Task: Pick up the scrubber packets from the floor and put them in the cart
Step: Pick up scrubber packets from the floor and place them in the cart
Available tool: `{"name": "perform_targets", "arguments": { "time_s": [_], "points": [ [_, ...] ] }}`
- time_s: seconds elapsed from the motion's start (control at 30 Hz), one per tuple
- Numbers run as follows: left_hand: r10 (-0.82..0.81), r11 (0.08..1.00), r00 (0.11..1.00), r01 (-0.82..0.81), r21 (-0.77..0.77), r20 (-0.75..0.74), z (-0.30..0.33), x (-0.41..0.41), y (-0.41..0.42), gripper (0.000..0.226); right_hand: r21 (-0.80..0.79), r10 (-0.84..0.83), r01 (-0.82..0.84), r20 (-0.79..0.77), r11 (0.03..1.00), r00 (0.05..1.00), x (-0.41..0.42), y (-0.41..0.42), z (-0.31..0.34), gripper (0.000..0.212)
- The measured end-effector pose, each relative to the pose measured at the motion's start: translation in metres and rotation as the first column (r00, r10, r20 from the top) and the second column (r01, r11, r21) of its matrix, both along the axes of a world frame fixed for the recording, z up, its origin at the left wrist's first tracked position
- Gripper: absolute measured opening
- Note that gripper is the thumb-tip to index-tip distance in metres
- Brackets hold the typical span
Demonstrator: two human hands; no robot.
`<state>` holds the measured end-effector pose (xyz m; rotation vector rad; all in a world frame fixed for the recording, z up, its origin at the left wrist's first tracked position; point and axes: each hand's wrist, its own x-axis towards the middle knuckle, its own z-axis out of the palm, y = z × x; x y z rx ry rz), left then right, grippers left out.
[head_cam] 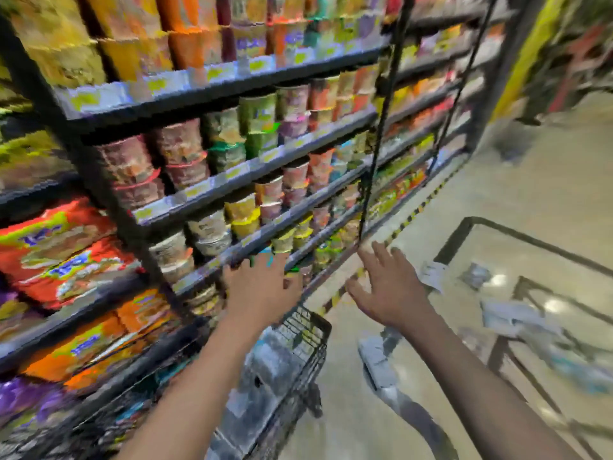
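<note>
Both hands are hovering over the cart (308, 330): the left hand (262, 287) is gripping a blurred packet (265, 257) at twelve o'clock, the right hand (388, 287) is spreading empty fingers (381, 254).

Blurred shop aisle, left hand (262, 290) gripping a green packet (265, 260) above wire cart (308, 330), right hand (388, 287) spread open

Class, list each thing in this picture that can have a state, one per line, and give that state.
Left hand: grips a small blurred item above the cart.
Right hand: open, fingers spread, holding nothing.
Cart: already has packets in it.
Packets on floor: lying loose, not yet picked up.
Shelves: stocked with cups and packs.
</note>
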<state>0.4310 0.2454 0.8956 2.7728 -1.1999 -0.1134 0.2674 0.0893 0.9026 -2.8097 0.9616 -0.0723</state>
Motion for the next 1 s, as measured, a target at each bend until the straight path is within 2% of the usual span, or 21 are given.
{"name": "perform_targets", "arguments": {
  "time_s": [0.07,0.17,0.3,0.43,0.6,0.73,0.9,1.0],
  "points": [
    [-0.114,0.993,0.993,0.114,0.021,0.010,-0.002,-0.036,-0.039,0.056,0.037,-0.152,0.152,0.001,0.988,0.988,-0.060,-0.019,-0.005,0.084],
    [-0.339,0.941,0.937,0.336,0.048,0.085,-0.006,-0.105,-0.106,0.065,0.045,-0.362,0.361,0.012,0.931,0.932,-0.168,-0.043,-0.013,0.095],
    [-0.594,0.804,0.802,0.594,0.016,0.056,-0.024,-0.228,-0.195,0.086,-0.020,-0.598,0.598,-0.032,0.802,0.801,-0.326,-0.061,-0.026,0.084],
    [-0.735,0.678,0.677,0.735,-0.011,-0.025,-0.039,-0.358,-0.258,0.077,-0.008,-0.778,0.778,-0.018,0.628,0.628,-0.456,-0.071,-0.036,0.089],
    [-0.826,0.563,0.563,0.823,-0.077,-0.021,-0.059,-0.459,-0.308,0.072,0.066,-0.883,0.888,-0.095,0.454,0.459,-0.567,-0.087,-0.053,0.073],
    [-0.839,0.543,0.543,0.837,-0.067,-0.031,-0.078,-0.499,-0.359,0.068,0.093,-0.931,0.935,-0.101,0.341,0.350,-0.616,-0.129,-0.077,0.065],
    [-0.811,0.582,0.579,0.813,-0.013,-0.086,-0.098,-0.534,-0.455,0.071,0.167,-0.926,0.931,-0.146,0.324,0.348,-0.653,-0.228,-0.102,0.061],
    [-0.796,0.590,0.590,0.806,0.043,-0.138,-0.104,-0.559,-0.528,0.066,0.167,-0.915,0.926,-0.174,0.337,0.364,-0.674,-0.297,-0.111,0.068]
  ]
}}
